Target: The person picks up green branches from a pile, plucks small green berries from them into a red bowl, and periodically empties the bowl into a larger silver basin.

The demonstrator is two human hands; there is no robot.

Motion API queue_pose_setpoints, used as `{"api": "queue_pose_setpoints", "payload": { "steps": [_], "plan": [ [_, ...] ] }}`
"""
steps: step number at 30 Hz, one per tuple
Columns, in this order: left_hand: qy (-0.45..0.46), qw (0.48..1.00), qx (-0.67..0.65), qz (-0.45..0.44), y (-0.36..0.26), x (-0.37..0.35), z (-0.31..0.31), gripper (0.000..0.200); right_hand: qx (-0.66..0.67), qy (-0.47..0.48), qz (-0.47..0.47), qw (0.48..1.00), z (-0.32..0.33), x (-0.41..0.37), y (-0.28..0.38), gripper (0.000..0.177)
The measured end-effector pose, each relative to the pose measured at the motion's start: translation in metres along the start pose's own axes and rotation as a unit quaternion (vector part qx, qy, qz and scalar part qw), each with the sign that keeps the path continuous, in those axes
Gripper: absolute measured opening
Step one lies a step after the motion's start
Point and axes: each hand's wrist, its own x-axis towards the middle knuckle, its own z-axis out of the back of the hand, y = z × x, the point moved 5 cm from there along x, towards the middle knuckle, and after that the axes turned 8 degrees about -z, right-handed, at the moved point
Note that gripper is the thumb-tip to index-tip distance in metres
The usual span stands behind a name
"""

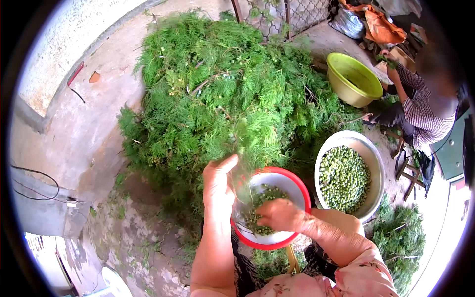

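Note:
My left hand [219, 184] is closed round a thin, motion-blurred evergreen sprig [239, 166] at the left rim of a red-rimmed white basin [292, 184]. The basin rests at my lap and has small green cones [266, 229] in it. Over its right side, my right hand [280, 215] reaches in with bent fingers close together. Whether those fingers hold anything is hidden. In front of both hands rises a big heap of feathery green evergreen branches [198, 99].
A pale metal basin [378, 171] full of green cones stands to the right. Beyond it are a yellow-green tub [368, 100] and a seated person [428, 109] holding greenery. More branches [396, 237] lie at lower right. A wire-mesh panel [309, 17] stands behind the heap.

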Motion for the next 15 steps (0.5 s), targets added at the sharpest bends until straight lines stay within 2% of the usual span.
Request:
{"api": "queue_pose_setpoints", "payload": {
  "steps": [2, 4, 5, 8, 9, 12, 15],
  "plan": [
    [0.0, 1.0, 0.031, 0.005, 0.006, 0.0, -0.002, 0.02, 0.048, -0.092, 0.063, 0.993, 0.032, 0.005, -0.006, 0.014],
    [0.002, 1.0, 0.029, -0.001, 0.009, -0.002, -0.008, 0.019, 0.218, -0.239, -0.063, 0.944, 0.066, 0.002, -0.008, 0.01],
    [0.004, 1.0, 0.028, -0.002, 0.012, -0.004, -0.011, 0.018, 0.299, -0.31, -0.07, 0.9, 0.072, 0.002, -0.013, 0.013],
    [0.022, 1.0, 0.021, 0.006, 0.022, -0.007, -0.02, 0.022, 0.281, -0.36, -0.067, 0.887, 0.093, 0.005, -0.01, 0.027],
    [0.029, 0.999, 0.034, 0.011, 0.026, -0.008, -0.02, 0.022, 0.248, -0.355, -0.081, 0.898, 0.096, 0.008, -0.009, 0.032],
    [0.051, 0.997, 0.052, 0.024, 0.037, -0.011, -0.02, 0.023, 0.137, -0.358, -0.05, 0.922, 0.093, 0.02, -0.012, 0.032],
    [0.073, 0.994, 0.071, 0.03, 0.042, -0.013, -0.021, 0.024, 0.206, -0.364, -0.085, 0.905, 0.087, 0.019, -0.022, 0.026]
  ]
}}
